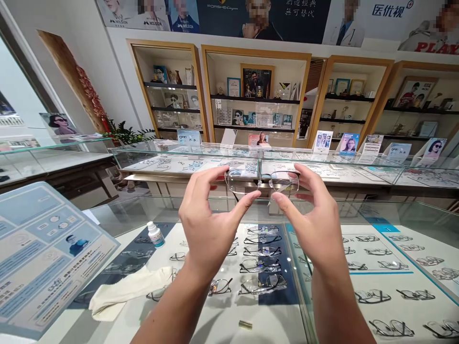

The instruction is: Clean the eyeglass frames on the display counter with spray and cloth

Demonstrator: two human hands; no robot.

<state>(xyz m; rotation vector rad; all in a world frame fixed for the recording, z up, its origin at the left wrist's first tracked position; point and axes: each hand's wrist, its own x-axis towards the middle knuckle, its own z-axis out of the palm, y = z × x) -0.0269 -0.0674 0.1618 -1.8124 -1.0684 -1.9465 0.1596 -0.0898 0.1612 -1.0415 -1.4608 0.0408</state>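
- While both hands hold them up, the glasses (261,184) hang well above the table (215,329).
- Left hand (208,224) pinches one lens rim between thumb and fingers, and right hand (315,224) pinches the other the same way.
- Below and left of the glasses, the cloth (125,291) lies loose and the little bottle (156,235) stands capped. Neither is touched, so I'd guess it's just the looking-over stage.

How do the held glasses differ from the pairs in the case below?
The held glasses are raised in the air, pinched by the left hand and right hand; the cased pairs lie in rows under glass. The held glasses are one pair, the cased pairs many. Both have thin frames and clear lenses.
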